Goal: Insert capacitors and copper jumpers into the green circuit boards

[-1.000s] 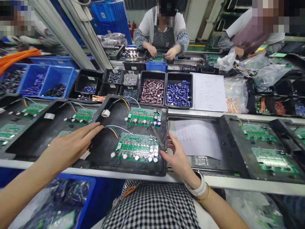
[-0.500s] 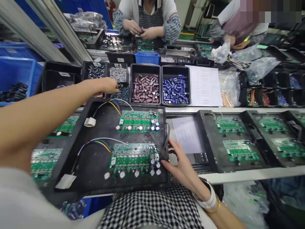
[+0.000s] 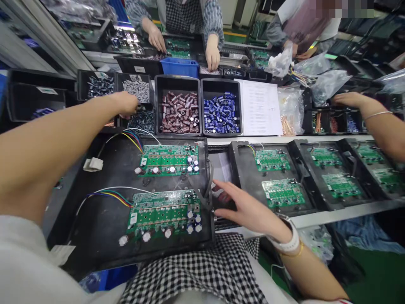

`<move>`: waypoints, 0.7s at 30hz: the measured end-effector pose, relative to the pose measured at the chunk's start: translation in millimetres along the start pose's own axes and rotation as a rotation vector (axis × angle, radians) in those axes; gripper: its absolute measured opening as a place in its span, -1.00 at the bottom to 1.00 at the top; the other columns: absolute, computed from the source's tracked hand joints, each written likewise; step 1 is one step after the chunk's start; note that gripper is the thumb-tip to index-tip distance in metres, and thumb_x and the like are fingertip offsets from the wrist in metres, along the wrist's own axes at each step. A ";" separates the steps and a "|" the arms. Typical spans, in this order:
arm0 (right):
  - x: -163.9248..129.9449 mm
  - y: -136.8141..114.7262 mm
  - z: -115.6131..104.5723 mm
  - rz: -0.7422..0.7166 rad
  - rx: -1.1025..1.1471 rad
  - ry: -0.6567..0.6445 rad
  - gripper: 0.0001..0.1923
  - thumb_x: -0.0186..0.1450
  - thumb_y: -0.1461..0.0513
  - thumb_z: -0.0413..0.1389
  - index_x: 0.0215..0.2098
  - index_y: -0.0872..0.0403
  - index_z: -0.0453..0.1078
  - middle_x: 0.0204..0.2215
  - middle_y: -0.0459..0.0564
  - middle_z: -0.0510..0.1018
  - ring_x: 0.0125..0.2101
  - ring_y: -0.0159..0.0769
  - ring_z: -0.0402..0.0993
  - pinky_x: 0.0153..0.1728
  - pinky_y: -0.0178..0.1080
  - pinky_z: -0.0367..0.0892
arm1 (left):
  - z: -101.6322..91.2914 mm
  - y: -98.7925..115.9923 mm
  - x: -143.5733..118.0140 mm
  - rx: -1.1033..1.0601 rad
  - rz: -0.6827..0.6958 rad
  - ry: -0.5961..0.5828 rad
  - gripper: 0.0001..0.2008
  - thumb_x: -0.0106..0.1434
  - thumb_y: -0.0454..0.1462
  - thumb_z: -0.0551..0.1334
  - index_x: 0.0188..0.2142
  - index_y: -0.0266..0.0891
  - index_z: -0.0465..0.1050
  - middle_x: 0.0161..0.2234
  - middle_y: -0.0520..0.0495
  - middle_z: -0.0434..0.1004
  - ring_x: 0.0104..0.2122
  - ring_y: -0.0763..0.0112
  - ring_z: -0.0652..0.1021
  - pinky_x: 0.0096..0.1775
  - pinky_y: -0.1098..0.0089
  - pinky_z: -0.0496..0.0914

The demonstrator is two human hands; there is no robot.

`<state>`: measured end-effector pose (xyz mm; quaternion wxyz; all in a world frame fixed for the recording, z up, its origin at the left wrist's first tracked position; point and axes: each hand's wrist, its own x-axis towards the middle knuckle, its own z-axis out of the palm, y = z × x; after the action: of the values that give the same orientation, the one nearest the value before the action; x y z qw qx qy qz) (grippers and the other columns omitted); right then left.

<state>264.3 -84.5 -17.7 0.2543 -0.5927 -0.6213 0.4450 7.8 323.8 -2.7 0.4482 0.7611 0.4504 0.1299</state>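
Observation:
My left hand [image 3: 125, 104] reaches over the far edge of the black tray [image 3: 104, 219], its fingers curled down at a small bin of dark capacitors [image 3: 144, 121]. Whether it holds anything is hidden. My right hand [image 3: 245, 207] lies with fingers spread at the tray's right edge, touching a grey strap [image 3: 207, 191]. Two green circuit boards lie in the tray, the far board [image 3: 169, 159] and the near board [image 3: 163, 211], both with coloured wires running to the left.
Bins of maroon capacitors [image 3: 179, 112] and blue capacitors [image 3: 220, 114] stand behind the tray, with a paper sheet [image 3: 261, 107] beside them. More trays with boards [image 3: 275, 179] follow on the right. Another person's arm [image 3: 376, 120] reaches in there. A co-worker's hands [image 3: 211, 55] work opposite.
My left hand left the tray and reached forward to the small capacitor bin. The trays on the right slid closer. Another person's arm came into view at the right.

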 end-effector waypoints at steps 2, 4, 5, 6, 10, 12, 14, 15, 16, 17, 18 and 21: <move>14.0 -13.8 -21.5 -0.089 -0.066 0.084 -0.46 0.33 0.14 0.16 0.27 -0.17 0.24 -0.06 -0.06 0.55 -0.17 -0.26 0.52 -0.05 -0.07 0.48 | -1.2 16.1 -17.8 0.063 -0.040 0.041 -0.69 0.30 -0.14 0.30 -0.32 -0.43 0.46 -0.59 0.16 0.44 -0.50 0.62 0.43 -0.30 0.52 0.35; 38.5 -31.4 -35.5 -0.225 -0.099 0.231 -0.64 0.36 0.17 0.14 0.12 -0.12 0.40 -0.13 -0.08 0.58 -0.17 -0.30 0.53 -0.04 -0.11 0.47 | 11.8 34.6 -43.1 -0.036 -0.046 0.045 -0.70 0.28 -0.18 0.31 -0.23 -0.47 0.47 -0.55 0.15 0.52 -0.48 0.63 0.44 -0.27 0.51 0.35; 53.7 -40.3 -38.7 -0.296 -0.107 0.299 -0.71 0.37 0.19 0.13 0.06 -0.10 0.45 -0.14 -0.09 0.59 -0.15 -0.31 0.53 -0.02 -0.13 0.46 | 23.2 44.0 -57.9 -0.122 -0.034 0.040 -0.70 0.28 -0.20 0.31 -0.16 -0.47 0.48 -0.47 0.10 0.57 -0.46 0.62 0.47 -0.28 0.50 0.37; 69.7 -48.4 -39.1 -0.367 -0.105 0.359 -0.75 0.37 0.21 0.13 0.01 -0.08 0.47 -0.15 -0.10 0.59 -0.14 -0.32 0.52 -0.01 -0.14 0.45 | 36.9 53.0 -73.1 -0.320 -0.041 0.036 -0.75 0.25 -0.27 0.33 -0.15 -0.45 0.50 -0.43 0.06 0.58 -0.47 0.63 0.47 -0.31 0.52 0.37; 120.8 -67.0 -20.7 -0.515 0.025 0.448 -0.76 0.36 0.25 0.12 -0.01 -0.05 0.46 -0.10 -0.13 0.59 -0.15 -0.39 0.53 0.00 -0.18 0.46 | 90.7 79.1 -126.3 -0.848 -0.126 -0.118 -0.91 0.19 -0.38 0.36 -0.29 -0.39 0.57 -0.49 -0.02 0.52 -0.57 0.66 0.39 -0.50 0.60 0.31; 129.6 -69.2 -8.0 -0.524 0.120 0.459 -0.76 0.36 0.26 0.12 -0.01 -0.02 0.44 -0.08 -0.13 0.59 -0.15 -0.42 0.54 -0.01 -0.22 0.46 | 106.5 85.3 -142.1 -0.957 -0.145 -0.142 -0.95 0.17 -0.40 0.37 -0.34 -0.38 0.58 -0.54 -0.01 0.46 -0.61 0.67 0.34 -0.56 0.62 0.28; 128.6 -69.8 0.6 -0.504 0.175 0.474 -0.78 0.36 0.26 0.12 -0.02 0.00 0.43 -0.09 -0.13 0.59 -0.14 -0.43 0.54 -0.02 -0.25 0.46 | 114.5 88.5 -150.5 -1.037 -0.159 -0.151 -0.97 0.17 -0.40 0.37 -0.36 -0.37 0.57 -0.57 0.01 0.41 -0.64 0.68 0.30 -0.58 0.63 0.26; 126.3 -69.8 2.5 -0.487 0.185 0.476 -0.78 0.37 0.26 0.11 -0.02 0.00 0.43 -0.10 -0.13 0.59 -0.14 -0.43 0.53 -0.02 -0.26 0.46 | 116.4 89.6 -152.7 -1.061 -0.169 -0.153 -0.98 0.17 -0.41 0.36 -0.37 -0.37 0.57 -0.57 0.02 0.39 -0.64 0.68 0.28 -0.59 0.63 0.26; 124.0 -69.3 2.6 -0.470 0.184 0.473 -0.78 0.37 0.26 0.11 -0.02 0.00 0.42 -0.10 -0.13 0.58 -0.15 -0.43 0.53 -0.03 -0.26 0.46 | 117.6 90.6 -153.8 -1.073 -0.180 -0.156 -0.99 0.18 -0.41 0.35 -0.37 -0.36 0.57 -0.57 0.02 0.39 -0.64 0.68 0.28 -0.59 0.63 0.26; 122.3 -68.1 1.0 -0.456 0.176 0.468 -0.77 0.37 0.26 0.10 0.00 0.00 0.42 -0.10 -0.12 0.58 -0.15 -0.42 0.53 -0.04 -0.26 0.46 | 118.1 91.4 -154.1 -1.078 -0.190 -0.152 -0.98 0.19 -0.41 0.34 -0.38 -0.35 0.57 -0.56 0.02 0.39 -0.64 0.68 0.28 -0.58 0.62 0.27; 121.6 -65.6 -2.1 -0.448 0.159 0.465 -0.76 0.37 0.26 0.09 0.00 -0.01 0.42 -0.09 -0.12 0.58 -0.15 -0.42 0.53 -0.04 -0.25 0.46 | 118.1 91.9 -153.9 -1.084 -0.195 -0.138 -0.95 0.21 -0.41 0.32 -0.40 -0.34 0.56 -0.55 0.01 0.39 -0.63 0.67 0.28 -0.56 0.60 0.28; 127.1 -48.6 -17.1 -0.422 0.070 0.459 -0.79 0.37 0.28 0.09 -0.07 -0.03 0.48 -0.15 -0.13 0.59 -0.15 -0.39 0.53 -0.02 -0.21 0.43 | 116.6 89.7 -152.4 -1.102 -0.225 -0.043 -0.84 0.28 -0.41 0.23 -0.41 -0.31 0.55 -0.48 -0.03 0.45 -0.60 0.64 0.33 -0.47 0.53 0.36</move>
<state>232.6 46.9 5.0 0.4948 -0.5268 -0.6412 0.2580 43.6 118.4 34.5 0.7998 0.3641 0.3852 0.2817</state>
